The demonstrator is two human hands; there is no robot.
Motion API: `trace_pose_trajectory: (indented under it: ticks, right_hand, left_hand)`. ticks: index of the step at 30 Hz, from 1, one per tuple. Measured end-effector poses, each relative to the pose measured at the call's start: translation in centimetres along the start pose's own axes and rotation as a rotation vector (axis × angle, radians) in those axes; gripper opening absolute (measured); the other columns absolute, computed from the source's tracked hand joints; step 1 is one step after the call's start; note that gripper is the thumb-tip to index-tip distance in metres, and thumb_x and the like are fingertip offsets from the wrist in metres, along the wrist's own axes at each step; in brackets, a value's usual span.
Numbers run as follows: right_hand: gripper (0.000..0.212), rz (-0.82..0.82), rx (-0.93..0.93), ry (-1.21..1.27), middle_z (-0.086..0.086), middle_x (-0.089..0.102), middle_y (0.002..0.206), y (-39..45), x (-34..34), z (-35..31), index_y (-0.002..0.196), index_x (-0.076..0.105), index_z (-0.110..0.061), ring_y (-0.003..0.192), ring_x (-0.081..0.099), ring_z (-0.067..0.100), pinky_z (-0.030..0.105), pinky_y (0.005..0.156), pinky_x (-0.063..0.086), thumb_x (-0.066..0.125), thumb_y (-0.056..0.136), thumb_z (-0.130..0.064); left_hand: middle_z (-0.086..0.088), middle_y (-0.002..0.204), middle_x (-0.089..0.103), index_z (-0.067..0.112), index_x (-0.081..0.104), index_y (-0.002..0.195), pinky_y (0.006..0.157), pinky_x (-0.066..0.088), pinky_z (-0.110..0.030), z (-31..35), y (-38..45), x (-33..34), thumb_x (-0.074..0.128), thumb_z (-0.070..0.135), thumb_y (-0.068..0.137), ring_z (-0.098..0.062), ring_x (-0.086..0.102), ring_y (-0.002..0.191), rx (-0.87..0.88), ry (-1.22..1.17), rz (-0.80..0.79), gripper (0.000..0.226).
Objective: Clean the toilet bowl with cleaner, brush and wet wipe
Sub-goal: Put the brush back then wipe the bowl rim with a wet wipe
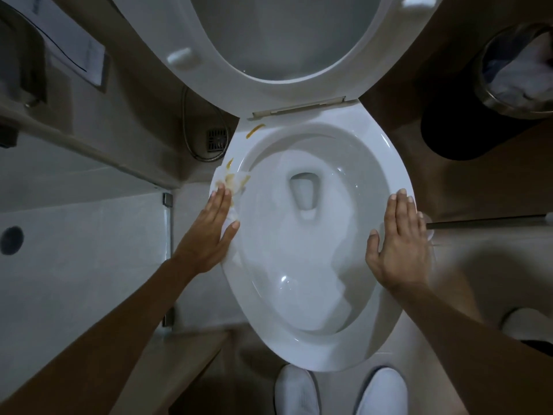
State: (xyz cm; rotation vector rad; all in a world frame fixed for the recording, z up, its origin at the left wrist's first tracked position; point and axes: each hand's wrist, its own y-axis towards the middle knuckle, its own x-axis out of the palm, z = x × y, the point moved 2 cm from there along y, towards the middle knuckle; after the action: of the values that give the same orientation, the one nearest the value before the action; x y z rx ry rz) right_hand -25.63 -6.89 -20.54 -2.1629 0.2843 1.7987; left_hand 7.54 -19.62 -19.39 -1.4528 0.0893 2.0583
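Bare forearms, no sleeves — white shoes (338,390)

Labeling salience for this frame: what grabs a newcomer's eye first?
The open white toilet bowl fills the middle, seat raised behind it. Next, the yellow-brown streaks on the rim's far left, where the left hand presses a stained wipe flat. The right hand lies flat on the opposite rim.

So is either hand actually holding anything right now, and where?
No grip. The left hand presses a wet wipe flat on the toilet rim; the right hand rests flat on it.
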Motion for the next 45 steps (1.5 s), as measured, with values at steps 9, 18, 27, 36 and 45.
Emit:
trace_pose_trajectory:
  ticks: [9,18,27,36,45]
  right_hand:
    - [0.073,0.018,-0.009,0.035,0.014,0.013,0.160,0.1,0.3,0.0,0.152,0.018,-0.001,0.148,0.012,0.025,0.045,0.119,0.016,0.031,0.088,-0.035]
    - [0.073,0.024,-0.014,0.049,0.015,0.014,0.159,0.1,0.2,-0.1,0.151,0.019,-0.001,0.148,0.013,0.025,0.045,0.118,0.018,0.032,0.087,-0.033]
    - [0.072,0.035,-0.014,0.056,0.015,0.017,0.159,0.1,0.0,-0.2,0.151,0.022,-0.001,0.147,0.016,0.026,0.046,0.118,0.019,0.032,0.087,-0.033]
    - [0.072,0.032,-0.014,0.073,0.015,0.018,0.158,0.1,0.0,-0.1,0.151,0.022,-0.002,0.146,0.018,0.027,0.048,0.117,0.021,0.030,0.088,-0.035]
    - [0.072,0.018,-0.005,0.069,0.013,0.014,0.160,0.1,0.1,0.1,0.152,0.019,-0.004,0.148,0.014,0.026,0.044,0.119,0.016,0.026,0.089,-0.039]
  left_hand:
    - [0.007,0.157,-0.012,0.016,-0.002,0.151,0.114,0.004,-0.028,-0.4,3.0,-1.8,0.023,0.048,0.097,-0.007,-0.008,0.144,0.017,0.020,-0.023,0.068]
    - [0.006,0.158,-0.008,0.017,-0.001,0.151,0.115,0.006,-0.030,-0.2,0.2,-0.7,0.020,0.052,0.096,-0.010,-0.005,0.146,0.037,-0.015,-0.040,0.069]
    - [0.010,0.157,-0.013,0.020,-0.003,0.151,0.111,-0.001,-0.022,-0.7,4.9,-2.5,0.021,0.056,0.094,0.000,-0.015,0.141,0.092,0.052,-0.075,0.072]
    - [0.008,0.159,-0.010,0.021,-0.002,0.152,0.116,0.000,-0.033,-0.1,5.5,-2.2,0.017,0.054,0.096,-0.005,-0.010,0.145,0.075,0.094,-0.015,0.069]
    - [0.007,0.159,0.002,0.019,0.008,0.152,0.114,0.007,-0.033,-0.4,-0.5,-1.8,0.021,0.053,0.096,-0.004,0.000,0.145,0.026,0.003,-0.036,0.067]
